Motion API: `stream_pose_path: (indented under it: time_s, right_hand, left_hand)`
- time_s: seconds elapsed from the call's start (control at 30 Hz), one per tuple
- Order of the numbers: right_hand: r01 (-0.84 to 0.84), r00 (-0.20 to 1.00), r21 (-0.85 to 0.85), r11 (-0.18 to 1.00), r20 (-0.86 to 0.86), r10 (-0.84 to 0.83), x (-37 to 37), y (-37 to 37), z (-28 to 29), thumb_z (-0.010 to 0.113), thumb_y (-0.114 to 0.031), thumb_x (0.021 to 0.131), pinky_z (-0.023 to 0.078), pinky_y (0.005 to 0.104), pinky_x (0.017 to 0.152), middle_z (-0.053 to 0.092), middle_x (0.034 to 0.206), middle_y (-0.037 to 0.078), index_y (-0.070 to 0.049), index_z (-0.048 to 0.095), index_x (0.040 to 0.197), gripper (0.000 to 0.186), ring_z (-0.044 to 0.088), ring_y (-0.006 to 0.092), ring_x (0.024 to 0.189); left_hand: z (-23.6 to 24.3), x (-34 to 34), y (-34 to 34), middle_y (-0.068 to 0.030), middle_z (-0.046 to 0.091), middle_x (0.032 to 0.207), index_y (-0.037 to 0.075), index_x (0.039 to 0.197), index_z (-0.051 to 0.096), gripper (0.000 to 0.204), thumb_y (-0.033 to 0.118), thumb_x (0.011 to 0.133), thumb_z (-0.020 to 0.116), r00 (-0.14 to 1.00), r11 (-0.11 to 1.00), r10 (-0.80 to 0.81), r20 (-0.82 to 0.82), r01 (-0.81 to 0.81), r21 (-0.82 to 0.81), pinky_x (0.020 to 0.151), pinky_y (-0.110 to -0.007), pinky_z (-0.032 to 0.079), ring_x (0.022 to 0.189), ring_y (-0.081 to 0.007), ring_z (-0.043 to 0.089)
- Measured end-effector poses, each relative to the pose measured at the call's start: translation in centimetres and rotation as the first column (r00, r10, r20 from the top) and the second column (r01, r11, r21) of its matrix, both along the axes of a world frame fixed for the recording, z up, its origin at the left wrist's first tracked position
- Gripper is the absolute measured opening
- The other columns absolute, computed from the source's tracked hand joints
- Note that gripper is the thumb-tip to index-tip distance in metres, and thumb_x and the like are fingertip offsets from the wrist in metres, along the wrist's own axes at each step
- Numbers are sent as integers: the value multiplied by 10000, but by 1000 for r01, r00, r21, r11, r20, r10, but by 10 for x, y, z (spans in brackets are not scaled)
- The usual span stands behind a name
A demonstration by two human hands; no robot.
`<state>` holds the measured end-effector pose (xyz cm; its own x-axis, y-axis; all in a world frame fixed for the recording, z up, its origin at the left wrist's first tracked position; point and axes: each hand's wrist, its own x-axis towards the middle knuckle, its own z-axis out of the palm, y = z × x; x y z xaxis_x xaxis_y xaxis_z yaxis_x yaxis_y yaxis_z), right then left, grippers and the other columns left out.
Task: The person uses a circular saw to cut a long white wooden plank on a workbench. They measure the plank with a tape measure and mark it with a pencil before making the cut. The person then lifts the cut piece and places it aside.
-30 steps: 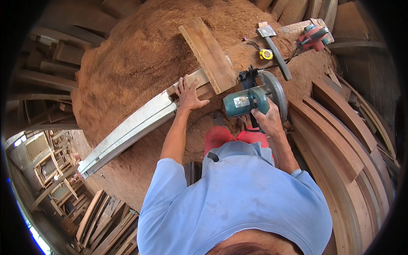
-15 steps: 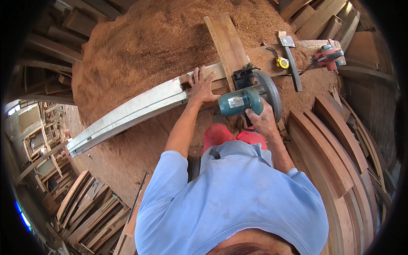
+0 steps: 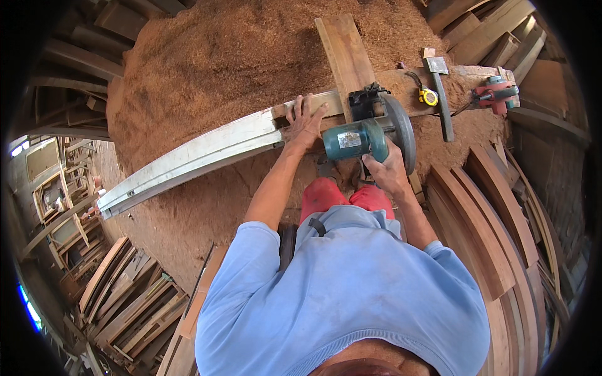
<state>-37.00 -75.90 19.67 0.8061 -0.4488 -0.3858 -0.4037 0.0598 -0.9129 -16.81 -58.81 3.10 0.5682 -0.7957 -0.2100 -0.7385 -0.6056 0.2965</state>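
Note:
My right hand [image 3: 387, 168] is wrapped round the rear handle of a teal circular saw [image 3: 348, 141]. The saw's round grey guard [image 3: 401, 135] faces right, and its black base touches the near end of a brown wooden plank [image 3: 348, 53]. This plank lies crosswise over a long timber; the cutting edge is hidden. Flat on the timber, just left of the saw, rests my left hand [image 3: 305, 125] with its fingers spread. A long white-painted beam [image 3: 194, 153] runs from there toward the left.
On the timber to the right lie a yellow tape measure [image 3: 428, 96], a hammer [image 3: 441, 94] and a red power tool [image 3: 495, 95]. Sawdust [image 3: 219, 62] is heaped beyond the beam. Curved wooden pieces [image 3: 480, 238] are stacked at right, more boards [image 3: 135, 301] at lower left.
The saw has moved slightly forward onto the plank with my right hand. My left hand remains on the timber. The whole view has shifted a little.

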Motion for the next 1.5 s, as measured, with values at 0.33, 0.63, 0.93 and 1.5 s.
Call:
stream_pose_path:
  time_s: [0.33, 0.63, 0.93, 1.5]
  right_hand:
    - [-7, 998, 41, 999, 57, 5, 22, -12, -13, 637, -53, 824, 483, 307, 788, 622, 880, 50, 29, 628, 1104, 292, 570, 144, 830]
    - [-8, 997, 12, 1000, 70, 7, 30, -16, -17, 649, -51, 824, 481, 308, 791, 615, 899, 38, 24, 624, 1091, 278, 562, 137, 841]
    - [-22, 999, 3, 1000, 42, 22, 40, -21, -15, 651, -58, 826, 492, 331, 845, 658, 918, 81, 37, 627, 1126, 315, 605, 176, 879]
    - [-23, 1000, 15, 1000, 8, 23, 56, -31, -16, 655, -48, 819, 490, 338, 848, 658, 902, 109, 60, 618, 1076, 281, 612, 185, 879]
  left_hand:
    - [8, -3, 0, -192, 253, 1645, 343, 1440, 479, 638, 63, 895, 659, 1000, 983, -2, -7, 0, -182, 1190, -590, 129, 1511, -450, 192]
    - [29, 2, -5, -196, 157, 1658, 354, 1503, 411, 958, 279, 663, 866, 998, 991, -39, -47, 45, 122, 1207, -614, 84, 1538, -444, 66]
    - [36, 2, -9, -210, 85, 1675, 341, 1564, 346, 1203, 535, 526, 920, 994, 983, -6, -113, 27, 182, 1213, -641, 36, 1543, -448, 1]
    - [32, -2, -11, -242, 164, 1638, 206, 1572, 340, 1228, 689, 555, 832, 999, 989, -23, -23, 26, 145, 1197, -624, 45, 1526, -447, 40]
